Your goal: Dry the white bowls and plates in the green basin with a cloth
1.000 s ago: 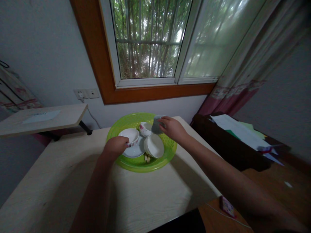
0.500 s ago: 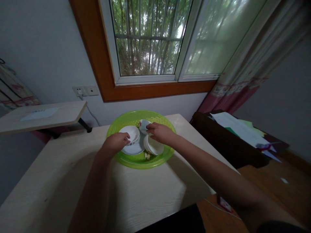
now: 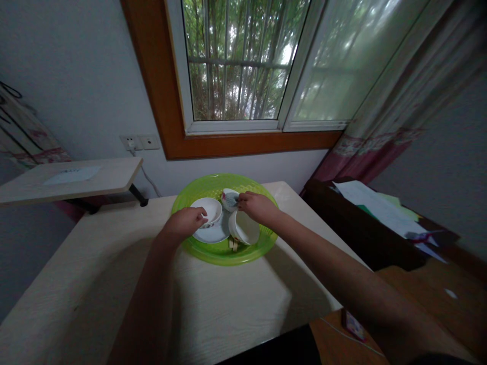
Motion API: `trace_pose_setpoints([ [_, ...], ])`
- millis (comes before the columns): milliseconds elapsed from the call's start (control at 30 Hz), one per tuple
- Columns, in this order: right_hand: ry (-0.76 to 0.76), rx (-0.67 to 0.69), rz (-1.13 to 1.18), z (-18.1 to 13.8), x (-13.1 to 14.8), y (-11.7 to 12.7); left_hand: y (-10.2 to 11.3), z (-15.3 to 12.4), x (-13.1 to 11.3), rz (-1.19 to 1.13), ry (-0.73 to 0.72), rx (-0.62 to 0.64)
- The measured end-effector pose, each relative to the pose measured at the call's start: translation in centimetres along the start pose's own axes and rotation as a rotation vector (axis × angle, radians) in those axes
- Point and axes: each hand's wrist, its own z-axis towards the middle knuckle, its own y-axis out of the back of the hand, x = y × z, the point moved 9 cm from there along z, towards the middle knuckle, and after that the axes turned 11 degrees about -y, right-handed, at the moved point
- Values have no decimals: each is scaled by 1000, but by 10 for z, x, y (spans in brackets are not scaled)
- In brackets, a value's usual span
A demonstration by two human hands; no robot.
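Note:
A green plastic basket (image 3: 224, 259) on the table holds the dishes. Inside it, a white bowl (image 3: 210, 207) with a patterned outside sits on a white plate (image 3: 213, 235). My left hand (image 3: 185, 224) grips that bowl at its near left rim, fingers over the edge. At the back of the basket lies a small white bowl (image 3: 229, 199) with a floral mark, tilted; my right hand (image 3: 257, 207) pinches its right edge. Below my right hand another white bowl (image 3: 246, 228) leans on its side. Small pale wooden pieces (image 3: 233, 245) lie near the basket's front.
The basket stands on a light wooden table (image 3: 228, 304) against the wall below a window (image 3: 243, 66). A raised shelf (image 3: 76, 177) is at the left. To the right, papers (image 3: 380, 208) lie on a dark brown piece of furniture (image 3: 342, 228).
The small floral bowl at my right fingers has turned slightly, so more of its inside shows. My left hand keeps its hold on the white bowl. The whole view has shifted a little.

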Motion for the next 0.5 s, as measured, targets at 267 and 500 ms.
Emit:
trace_pose_setpoints([
  [267,-151,-78,126,1,-41,26,0,0,-4,10,-10,-17],
  [500,-229,12,175,32,-29,9,0,0,-4,36,-28,-35],
])
